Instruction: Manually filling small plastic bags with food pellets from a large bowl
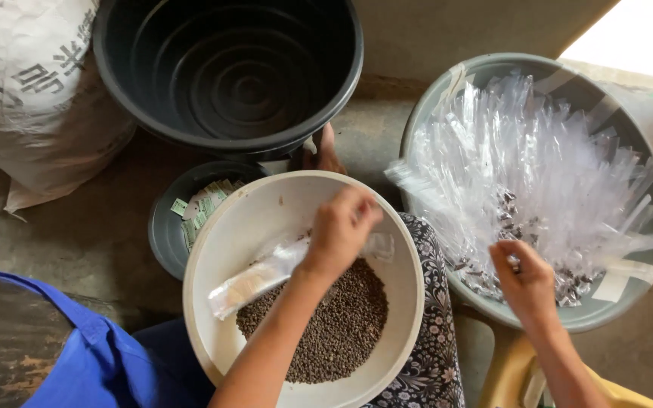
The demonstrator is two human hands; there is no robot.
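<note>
Looking down from the head camera, the left hand (339,230) hovers over the cream bowl (224,249), its grip closed around one end of a long clear packet (266,272). The packet's long axis runs from the hand toward 8 o'clock, its far end lying across the bowl's inner wall, and it looks partly filled with pale material. Just below the hand, at 6 o'clock, a heap of small brown seeds (334,321) covers the bowl's floor.

The right hand (524,283) sits at 3 o'clock from the left one, well apart from it, reaching into the grey basin (648,279). Its fingers are curled in a pinch at the near edge of the pile of empty clear packets (538,166), which fans out toward 12 and 1 o'clock; whether it has hold of one I cannot tell. The right hand is plainly the nearer to that pile.

At 12 o'clock stands a big black tub (228,75). A small dark dish (164,227) with green paper slips (202,208) sits at 10 o'clock from the cream bowl, touching it. A white sack (24,91) leans at far left. Everything rests on a bare concrete floor (77,234), with daylight at upper right.
</note>
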